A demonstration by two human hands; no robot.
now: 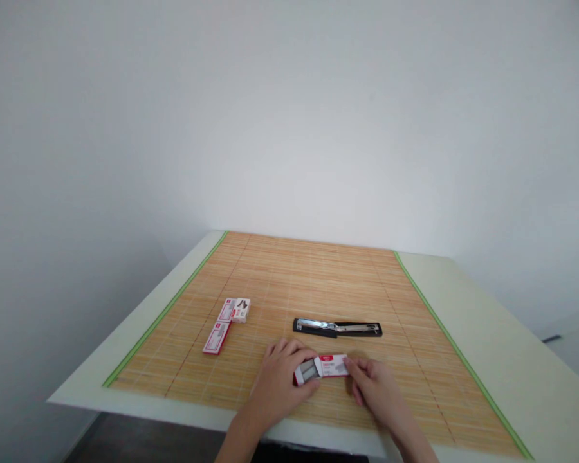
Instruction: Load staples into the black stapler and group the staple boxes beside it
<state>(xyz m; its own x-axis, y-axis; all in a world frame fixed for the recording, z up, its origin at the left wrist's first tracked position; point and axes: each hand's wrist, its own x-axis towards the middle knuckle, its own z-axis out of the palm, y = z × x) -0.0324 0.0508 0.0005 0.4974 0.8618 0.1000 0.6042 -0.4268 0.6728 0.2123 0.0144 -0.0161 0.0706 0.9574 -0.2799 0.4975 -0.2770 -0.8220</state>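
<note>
One pale table [473, 308] bears a bamboo mat [309, 273]. The left hand [280, 374], loosely curled, and the right hand [374, 387], pinching, hold a box by opposite ends, just nearer than an unfolded stapler [317, 326]. I'd judge the small box [335, 366] is being opened; the next move calls for care with its grey strips [309, 369], perhaps staples.

No wording legible. Open staple box [335, 366]: red label patch with pale lettering, finer lines beneath, all too small to read. Upper flat box [225, 310] and lower flat box [217, 337], lying end to end: each bears a red mark and a red-outlined panel, letters blurred. Small white box [242, 310] alongside: red mark near dark printed picture, characters unreadable.
</note>
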